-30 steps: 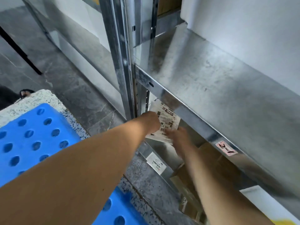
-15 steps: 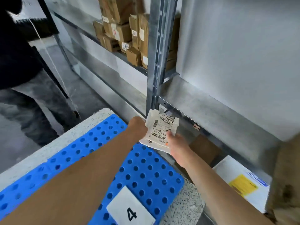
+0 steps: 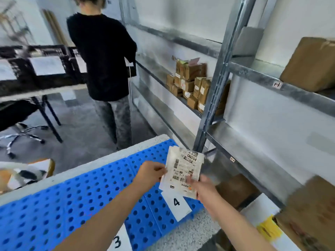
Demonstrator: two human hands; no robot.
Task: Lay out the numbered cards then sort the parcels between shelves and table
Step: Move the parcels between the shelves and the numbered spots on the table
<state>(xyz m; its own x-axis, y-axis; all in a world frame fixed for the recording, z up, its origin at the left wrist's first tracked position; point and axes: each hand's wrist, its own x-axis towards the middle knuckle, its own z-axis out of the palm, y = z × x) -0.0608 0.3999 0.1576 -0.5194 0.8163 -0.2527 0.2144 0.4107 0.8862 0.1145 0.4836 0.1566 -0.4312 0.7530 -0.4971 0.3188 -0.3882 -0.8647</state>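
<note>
Fingers (image 3: pixel 161 169) of the left hand (image 3: pixel 151 173) pinched the left edge of a flat white parcel (image 3: pixel 183 167), as the right hand (image 3: pixel 204 186) closed on its lower right corner, apparently with the thumb across the printed label, though motion blur left that grip unclear. Held upright between both hands, the parcel hung clear of the table (image 3: pixel 108 158), above the far right corner of the blue perforated mat (image 3: pixel 87 198) that covered it. From the head camera its lower edge overlapped the far end of the card marked 4 (image 3: pixel 176 203). That card lay flat at the mat's right edge; the card marked 3 (image 3: pixel 117 241) lay at the near edge, well to its left. Just beyond the table's right side stood the metal shelving (image 3: pixel 213 98), where small brown boxes (image 3: pixel 190 84) were stacked on a middle shelf past the upright. A large brown box (image 3: pixel 308 64) sat on the upper shelf tagged 1-1, and a white parcel with a yellow label (image 3: pixel 264 227) lay low down beside further brown cartons (image 3: pixel 308 218). A person in a black top (image 3: pixel 103 57) stood at the far shelving, back to the camera
</note>
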